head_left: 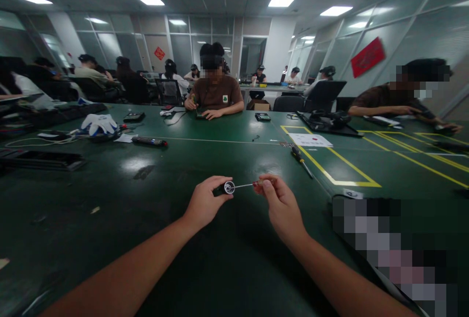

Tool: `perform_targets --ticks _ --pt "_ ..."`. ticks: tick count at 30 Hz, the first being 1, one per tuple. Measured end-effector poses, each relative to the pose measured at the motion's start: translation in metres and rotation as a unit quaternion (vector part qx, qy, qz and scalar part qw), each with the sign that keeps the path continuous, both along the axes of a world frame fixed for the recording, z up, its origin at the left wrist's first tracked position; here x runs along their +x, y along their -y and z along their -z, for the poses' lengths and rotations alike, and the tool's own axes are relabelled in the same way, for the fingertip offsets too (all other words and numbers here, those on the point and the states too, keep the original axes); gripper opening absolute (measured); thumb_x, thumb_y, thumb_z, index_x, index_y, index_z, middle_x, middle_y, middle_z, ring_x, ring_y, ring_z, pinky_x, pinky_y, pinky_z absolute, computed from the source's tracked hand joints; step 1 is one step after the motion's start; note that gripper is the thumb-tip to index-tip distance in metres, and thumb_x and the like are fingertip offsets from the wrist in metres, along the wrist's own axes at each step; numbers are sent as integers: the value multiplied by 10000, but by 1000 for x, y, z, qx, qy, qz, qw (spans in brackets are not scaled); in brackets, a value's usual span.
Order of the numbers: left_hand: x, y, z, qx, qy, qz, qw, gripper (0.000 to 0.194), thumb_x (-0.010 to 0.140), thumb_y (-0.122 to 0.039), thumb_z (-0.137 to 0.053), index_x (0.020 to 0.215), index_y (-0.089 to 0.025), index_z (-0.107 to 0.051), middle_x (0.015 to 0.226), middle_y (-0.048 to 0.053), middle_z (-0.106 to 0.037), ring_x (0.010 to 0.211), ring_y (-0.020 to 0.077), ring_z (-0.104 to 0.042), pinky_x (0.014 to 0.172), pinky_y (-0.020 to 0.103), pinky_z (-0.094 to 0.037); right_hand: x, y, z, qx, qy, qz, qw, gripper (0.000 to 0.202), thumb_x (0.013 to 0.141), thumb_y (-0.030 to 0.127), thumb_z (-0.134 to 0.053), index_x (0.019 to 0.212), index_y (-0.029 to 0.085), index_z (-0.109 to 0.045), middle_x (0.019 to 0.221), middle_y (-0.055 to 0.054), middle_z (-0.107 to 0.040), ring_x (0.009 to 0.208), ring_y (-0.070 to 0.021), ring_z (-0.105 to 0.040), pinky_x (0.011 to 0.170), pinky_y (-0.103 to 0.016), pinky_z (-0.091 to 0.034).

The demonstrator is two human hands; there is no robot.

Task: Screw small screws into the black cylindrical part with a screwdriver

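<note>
Near the middle of the view, my left hand (pixel 205 200) holds a small dark cylindrical part (pixel 229 187) between thumb and fingers. Its round, silvery open end faces me. My right hand (pixel 280 202) grips a small screwdriver by its reddish, see-through handle (pixel 258 186). The thin metal shaft (pixel 244 186) runs leftward from the handle, and its tip meets the open end of the cylindrical part. Both hands are raised over the green table (pixel 164 239).
Beyond my hands lie a yellow-black screwdriver (pixel 301 160), a dark pen-like tool (pixel 149 141), white gloves (pixel 98 124) and a paper sheet (pixel 310 140). A pixelated object (pixel 395 253) is at the right. One person (pixel 216 87) sits opposite, another (pixel 395 95) at the right.
</note>
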State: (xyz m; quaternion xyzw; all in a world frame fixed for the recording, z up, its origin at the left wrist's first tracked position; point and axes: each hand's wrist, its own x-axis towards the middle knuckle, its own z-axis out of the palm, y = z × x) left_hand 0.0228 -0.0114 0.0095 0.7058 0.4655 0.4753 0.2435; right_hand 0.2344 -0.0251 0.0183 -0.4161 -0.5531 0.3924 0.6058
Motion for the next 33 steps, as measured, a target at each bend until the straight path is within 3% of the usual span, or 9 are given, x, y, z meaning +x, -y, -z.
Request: perform_targets --ticks 6,10,16,19,22,24,27,33 --pt "0 -1 3 -4 5 9 1000 439 756 -73 -810 1159 -239 -761 1203 56 -752 1147 236 -691 1075 439 -505 2 3 -4 19 66 22 997 293 985 516 -593 1080 245 -647 954 -53 -730 907 -241 -699 882 -425 -547" --pt "0 -1 5 -3 6 12 1000 436 753 -69 -805 1151 -240 -765 1193 55 -752 1141 236 -690 1068 432 -510 4 5 -6 26 87 6 996 268 991 484 -593 1091 241 -647 965 -50 -721 900 -230 -690 856 -399 -536" --pt "1 -2 7 -8 21 25 999 430 745 -54 -796 1135 -233 -770 1182 60 -753 1127 238 -693 1054 433 -520 2 11 -12 13 61 -53 997 219 979 414 -626 1147 273 -636 797 14 -645 735 -188 -630 707 -329 -509" --pt "1 -3 7 -13 31 23 999 429 739 -44 -794 1123 -234 -773 1180 60 -752 1122 238 -695 1056 437 -521 2 16 -16 15 72 -65 995 203 932 447 -689 1026 267 -682 828 2 -659 739 -191 -627 691 -322 -498" --pt "1 -2 6 -22 40 26 999 427 741 -34 -783 1119 -234 -775 1181 62 -751 1126 241 -694 1051 437 -529 3 17 -16 23 128 -38 991 359 1007 517 -535 891 243 -735 693 -5 -604 675 -195 -593 661 -332 -472" --pt "1 -3 6 -26 43 27 998 434 744 -34 -780 1130 -231 -772 1191 65 -747 1130 242 -693 1046 434 -534 2 17 -14 9 137 -12 990 379 1011 522 -516 925 239 -752 737 -23 -648 681 -200 -600 662 -340 -471" --pt "0 -4 8 -31 45 23 998 432 743 -44 -788 1132 -230 -769 1190 69 -745 1107 244 -700 1020 431 -549 -1 17 -14 -20 88 8 996 275 935 490 -637 1031 244 -713 830 -35 -703 726 -216 -633 653 -337 -485" --pt "1 -3 8 -26 46 28 998 420 742 -39 -787 1121 -220 -772 1183 72 -744 1115 243 -697 1033 437 -537 -5 17 -22 -17 59 14 998 235 825 436 -758 893 235 -657 783 -18 -685 704 -204 -623 649 -329 -488"
